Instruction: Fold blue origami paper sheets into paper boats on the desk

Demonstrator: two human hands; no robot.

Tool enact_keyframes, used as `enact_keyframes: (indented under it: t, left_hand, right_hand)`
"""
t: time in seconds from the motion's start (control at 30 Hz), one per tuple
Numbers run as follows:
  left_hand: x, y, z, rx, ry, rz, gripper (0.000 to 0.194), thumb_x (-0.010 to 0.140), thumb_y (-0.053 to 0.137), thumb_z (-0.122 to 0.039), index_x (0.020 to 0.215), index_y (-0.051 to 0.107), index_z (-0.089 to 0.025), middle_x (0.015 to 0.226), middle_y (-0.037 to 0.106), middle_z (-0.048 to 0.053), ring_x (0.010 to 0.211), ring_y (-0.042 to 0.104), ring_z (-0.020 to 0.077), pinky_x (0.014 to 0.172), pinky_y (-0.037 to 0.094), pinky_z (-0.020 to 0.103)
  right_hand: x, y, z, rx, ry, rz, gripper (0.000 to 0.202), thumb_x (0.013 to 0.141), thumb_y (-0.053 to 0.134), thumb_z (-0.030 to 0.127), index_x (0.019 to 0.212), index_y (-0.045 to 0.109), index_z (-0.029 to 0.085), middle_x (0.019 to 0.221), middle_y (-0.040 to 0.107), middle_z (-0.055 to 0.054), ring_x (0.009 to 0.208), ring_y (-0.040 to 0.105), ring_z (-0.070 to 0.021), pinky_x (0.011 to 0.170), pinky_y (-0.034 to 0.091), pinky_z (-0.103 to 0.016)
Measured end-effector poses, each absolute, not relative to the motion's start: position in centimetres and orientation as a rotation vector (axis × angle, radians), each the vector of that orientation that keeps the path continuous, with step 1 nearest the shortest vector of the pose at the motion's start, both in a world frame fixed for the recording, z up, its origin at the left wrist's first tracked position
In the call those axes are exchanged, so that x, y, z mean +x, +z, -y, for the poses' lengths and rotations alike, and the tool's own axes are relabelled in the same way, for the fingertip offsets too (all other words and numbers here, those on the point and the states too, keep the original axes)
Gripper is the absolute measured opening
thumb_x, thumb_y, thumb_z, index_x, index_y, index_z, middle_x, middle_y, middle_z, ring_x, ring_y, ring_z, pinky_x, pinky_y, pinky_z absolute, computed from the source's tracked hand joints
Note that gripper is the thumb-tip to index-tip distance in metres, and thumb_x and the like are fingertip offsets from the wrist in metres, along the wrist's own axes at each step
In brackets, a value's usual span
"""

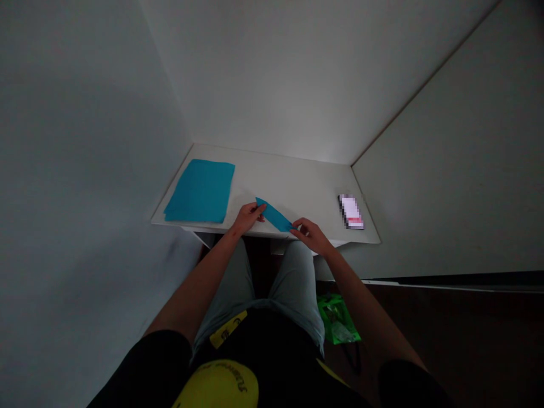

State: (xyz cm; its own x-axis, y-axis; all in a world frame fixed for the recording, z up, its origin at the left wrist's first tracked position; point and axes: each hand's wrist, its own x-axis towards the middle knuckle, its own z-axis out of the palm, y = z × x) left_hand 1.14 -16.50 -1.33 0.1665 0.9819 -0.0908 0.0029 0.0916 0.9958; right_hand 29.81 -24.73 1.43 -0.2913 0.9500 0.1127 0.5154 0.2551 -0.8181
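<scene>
A narrow folded piece of blue paper (276, 217) slants down to the right, near the front edge of the white table (293, 175). My left hand (250, 217) pinches its upper left end between thumb and fingers. At the lower right end, the fingertips of my right hand (309, 233) are closed on the same piece. To the left of my hands lies a flat stack of larger blue sheets (202, 191).
A phone (351, 212) with a lit, pixelated screen lies on the table's right side. Walls enclose the table at the left, back and right. A green bag (339, 320) is on the dark floor beside my right leg.
</scene>
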Motion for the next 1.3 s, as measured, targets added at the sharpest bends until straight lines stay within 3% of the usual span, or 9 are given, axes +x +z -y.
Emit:
enact_keyframes:
  t: [0.17, 0.3, 0.4, 0.63, 0.93, 1.03, 1.1, 1.2, 1.3]
  left_hand:
    - [1.4, -1.2, 16.7, 1.19, 1.026, -1.121, 0.064, 0.087, 0.079, -0.082, 0.084, 0.067, -0.018, 0.07, 0.067, 0.002, 0.063, 0.069, 0.0159, 0.061, 0.063, 0.028]
    - [1.6, -1.1, 17.0, 1.17, 1.056, -1.098, 0.067, 0.094, 0.07, -0.081, 0.118, 0.071, -0.018, 0.11, 0.077, 0.011, 0.072, 0.071, 0.0148, 0.057, 0.063, 0.026]
    - [1.7, -1.1, 17.4, 1.178, 1.089, -1.082, 0.068, 0.095, 0.07, -0.077, 0.13, 0.068, -0.019, 0.129, 0.072, 0.014, 0.073, 0.068, 0.0122, 0.054, 0.06, 0.024]
    - [1.9, -0.8, 17.8, 1.264, 1.032, -1.054, 0.059, 0.093, 0.073, -0.07, 0.119, 0.071, -0.017, 0.095, 0.071, 0.006, 0.07, 0.064, 0.0138, 0.051, 0.054, 0.022]
    - [1.9, -1.0, 17.8, 1.312, 0.975, -1.11, 0.055, 0.091, 0.071, -0.071, 0.107, 0.072, -0.019, 0.089, 0.071, 0.005, 0.068, 0.063, 0.0137, 0.053, 0.053, 0.023]
    - [2.2, -1.0, 17.5, 1.333, 0.947, -1.13, 0.049, 0.092, 0.073, -0.066, 0.106, 0.074, -0.019, 0.091, 0.074, 0.006, 0.07, 0.066, 0.0152, 0.053, 0.053, 0.023]
    - [2.3, -0.8, 17.4, 1.352, 0.922, -1.141, 0.044, 0.093, 0.073, -0.06, 0.107, 0.075, -0.018, 0.093, 0.076, 0.008, 0.073, 0.068, 0.0172, 0.053, 0.054, 0.025]
    - [1.2, 0.3, 18.0, 1.439, 0.908, -1.163, 0.033, 0.091, 0.078, -0.048, 0.109, 0.079, -0.02, 0.097, 0.078, 0.008, 0.086, 0.072, 0.0219, 0.07, 0.06, 0.031]
    - [-2.4, 1.6, 19.5, 1.846, 0.944, -1.309, 0.026, 0.093, 0.079, -0.043, 0.111, 0.084, -0.024, 0.107, 0.081, 0.01, 0.111, 0.072, 0.0299, 0.108, 0.056, 0.047]
  right_hand:
    - [30.2, 2.1, 24.3, -1.302, 0.874, 2.087, 0.051, 0.106, 0.06, 0.072, 0.102, 0.083, 0.026, 0.097, 0.079, -0.007, 0.073, 0.069, -0.0198, 0.072, 0.056, -0.036]
    - [32.4, 3.4, 23.5, -1.347, 0.666, 2.088, 0.052, 0.11, 0.054, 0.068, 0.104, 0.084, 0.026, 0.097, 0.078, -0.009, 0.079, 0.071, -0.0232, 0.075, 0.057, -0.039]
    - [35.7, 4.7, 22.1, -1.458, 0.45, 2.091, 0.052, 0.111, 0.052, 0.065, 0.106, 0.083, 0.023, 0.098, 0.077, -0.012, 0.076, 0.069, -0.0238, 0.076, 0.056, -0.04]
    - [43.1, 7.0, 17.8, -1.827, -0.089, 1.936, 0.042, 0.111, 0.052, 0.046, 0.112, 0.083, 0.019, 0.116, 0.081, -0.016, 0.082, 0.07, -0.0243, 0.081, 0.056, -0.039]
    - [45.4, 7.2, 12.6, -2.308, -0.243, 1.646, 0.033, 0.106, 0.06, 0.034, 0.118, 0.087, 0.021, 0.131, 0.079, -0.02, 0.094, 0.073, -0.0296, 0.074, 0.05, -0.039]
    - [46.2, 6.9, 11.6, -2.434, -0.219, 1.659, 0.029, 0.104, 0.062, 0.027, 0.112, 0.089, 0.019, 0.126, 0.08, -0.024, 0.099, 0.075, -0.034, 0.081, 0.053, -0.045]
    - [46.3, 6.5, 11.5, -2.437, -0.252, 1.701, 0.029, 0.102, 0.065, 0.026, 0.119, 0.087, 0.016, 0.13, 0.079, -0.026, 0.11, 0.074, -0.0384, 0.092, 0.054, -0.052]
    - [45.2, 5.8, 12.6, -2.294, -0.312, 1.765, 0.039, 0.102, 0.068, 0.031, 0.136, 0.08, 0.015, 0.143, 0.073, -0.027, 0.128, 0.068, -0.0413, 0.107, 0.049, -0.059]
    - [42.2, 4.2, 14.9, -1.985, -0.28, 1.853, 0.041, 0.106, 0.062, 0.038, 0.138, 0.077, 0.017, 0.145, 0.072, -0.024, 0.132, 0.065, -0.0397, 0.111, 0.048, -0.059]
